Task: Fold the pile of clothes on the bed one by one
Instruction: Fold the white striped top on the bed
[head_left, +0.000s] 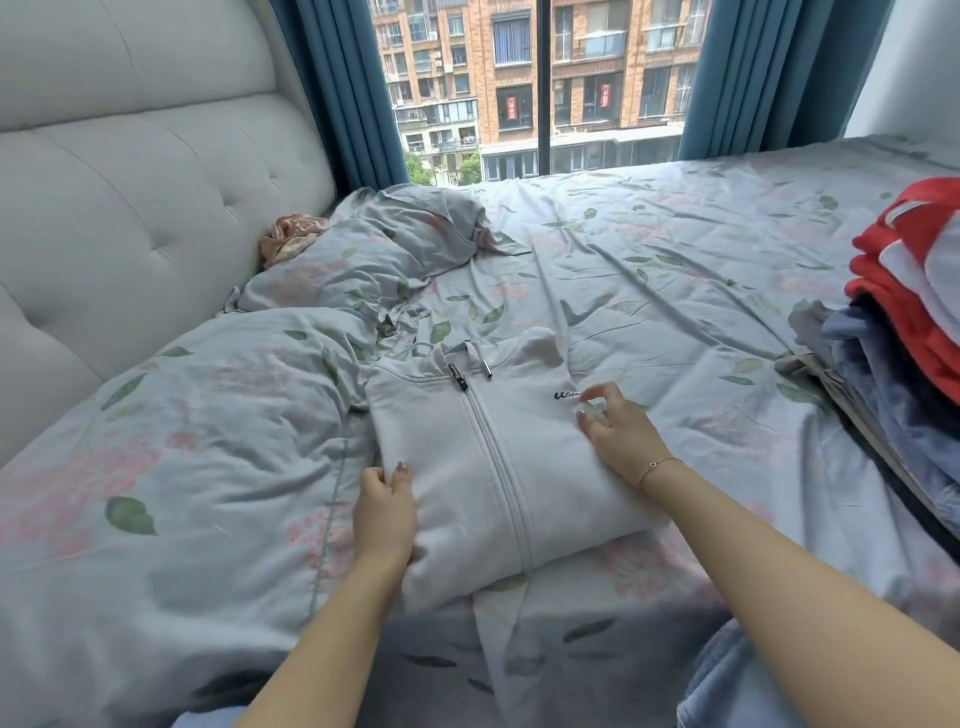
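1. A white zip-up hoodie (498, 457) lies folded into a compact rectangle in the middle of the bed, zipper side up, with its hood tucked at the far end and small dark script on the chest.
2. The left hand (384, 514) rests against the hoodie's left edge, fingers loosely extended along the fold and not closed around it.
3. The right hand (618, 431), a thin bracelet on its wrist, sits on the hoodie's right side near the script; its fingers are bent, and I cannot tell whether they pinch the cloth or only press it.
4. The bed sheet (675, 249) is pale blue with pink flowers and green leaves, heavily creased.
5. A matching duvet (182, 467) is bunched just left of the hoodie, with a pillow (374, 249) beyond it.
6. A pile of clothes (909, 322), red, white and blue-grey, sits at the bed's right edge, well apart from the hoodie.
7. A grey tufted headboard (130, 182) stands on the left; blue curtains (337, 88) frame a window (540, 83) facing brick apartment blocks.
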